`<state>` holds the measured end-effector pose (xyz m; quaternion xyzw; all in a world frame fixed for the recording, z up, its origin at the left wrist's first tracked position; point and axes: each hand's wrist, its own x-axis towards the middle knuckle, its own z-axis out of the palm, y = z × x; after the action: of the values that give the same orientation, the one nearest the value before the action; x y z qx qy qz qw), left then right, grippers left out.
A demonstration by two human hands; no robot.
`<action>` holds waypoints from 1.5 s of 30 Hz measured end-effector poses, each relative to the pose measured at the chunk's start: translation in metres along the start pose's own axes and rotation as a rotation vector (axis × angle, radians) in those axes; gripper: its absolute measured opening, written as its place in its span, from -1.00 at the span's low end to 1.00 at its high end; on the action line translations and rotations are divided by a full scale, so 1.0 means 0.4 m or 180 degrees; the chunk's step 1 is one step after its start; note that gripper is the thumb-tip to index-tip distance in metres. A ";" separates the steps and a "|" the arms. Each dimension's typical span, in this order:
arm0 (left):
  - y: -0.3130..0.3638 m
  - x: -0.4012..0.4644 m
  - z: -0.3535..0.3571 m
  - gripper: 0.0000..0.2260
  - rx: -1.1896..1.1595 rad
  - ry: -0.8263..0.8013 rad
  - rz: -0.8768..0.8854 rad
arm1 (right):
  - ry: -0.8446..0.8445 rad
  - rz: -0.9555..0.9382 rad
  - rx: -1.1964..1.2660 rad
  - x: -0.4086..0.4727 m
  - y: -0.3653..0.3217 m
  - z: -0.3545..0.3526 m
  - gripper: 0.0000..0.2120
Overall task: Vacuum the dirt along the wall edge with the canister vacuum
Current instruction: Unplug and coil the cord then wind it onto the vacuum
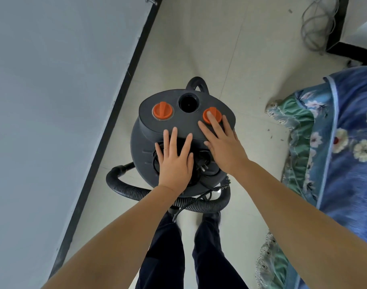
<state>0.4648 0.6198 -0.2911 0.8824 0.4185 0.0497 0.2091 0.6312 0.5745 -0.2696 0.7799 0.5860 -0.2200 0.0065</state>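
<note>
The vacuum [182, 142] is stood near the wall [53, 80]. Both the left hand [175, 161] and right hand [222, 144] are laid flat on it. Its cord [201, 163] looks unplugged, so nothing might be sucked up.

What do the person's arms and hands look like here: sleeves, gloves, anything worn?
Both forearms are bare to the frame edge, no sleeves in view. The left hand and right hand wear no gloves; no rings, watch or bands visible. Nails short, unpainted. Dark navy trousers below.
</note>
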 end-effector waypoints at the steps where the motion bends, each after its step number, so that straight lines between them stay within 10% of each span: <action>1: 0.001 0.022 0.000 -0.57 -0.0001 0.0016 0.0048 | 0.0017 0.0040 0.0028 0.011 0.010 -0.005 -0.47; 25: 0.190 0.896 0.030 -0.58 0.0066 -0.0190 0.1315 | 0.0433 0.1187 0.0591 0.513 0.477 -0.294 -0.44; 45: 0.708 1.646 0.190 -0.57 -0.0004 -0.0773 0.2678 | 0.0615 0.2562 0.0737 0.778 1.129 -0.563 -0.42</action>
<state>1.1126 0.9357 -0.3016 0.9754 -0.0049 0.0267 0.2189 1.1883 0.7771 -0.2871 0.9589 0.2043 -0.1902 -0.0507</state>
